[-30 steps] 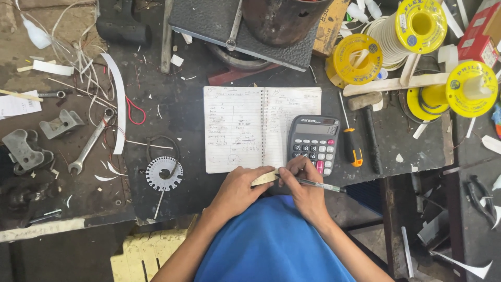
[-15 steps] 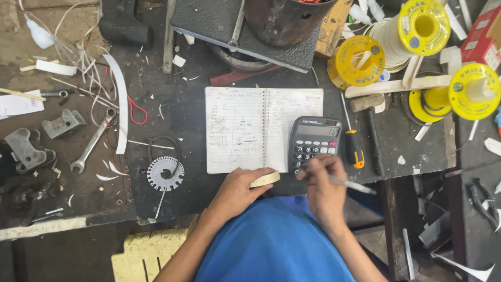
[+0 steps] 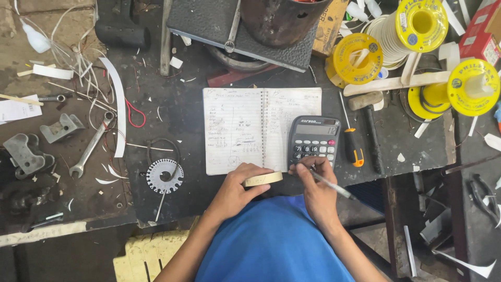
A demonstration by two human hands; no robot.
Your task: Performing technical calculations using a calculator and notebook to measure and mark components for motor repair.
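An open lined notebook [image 3: 245, 128] lies on the dark workbench [image 3: 177, 112], with a dark calculator [image 3: 313, 140] resting on its right page. My left hand [image 3: 237, 190] sits at the notebook's lower edge and holds a flat pale strip [image 3: 263, 179]. My right hand [image 3: 313, 185] grips a pen [image 3: 334, 186] and its fingers touch the calculator's lower keys.
A round toothed wire gauge [image 3: 164, 176] and a spanner [image 3: 93, 146] lie to the left, among metal brackets [image 3: 23, 151]. Yellow wire spools [image 3: 357, 57] crowd the back right. A screwdriver with an orange handle [image 3: 352, 141] lies beside the calculator. A dark metal pot [image 3: 276, 18] stands behind the notebook.
My right hand moved from beside my left hand at the notebook's lower edge up onto the calculator keys, still with the pen. My left hand stayed put with the strip.
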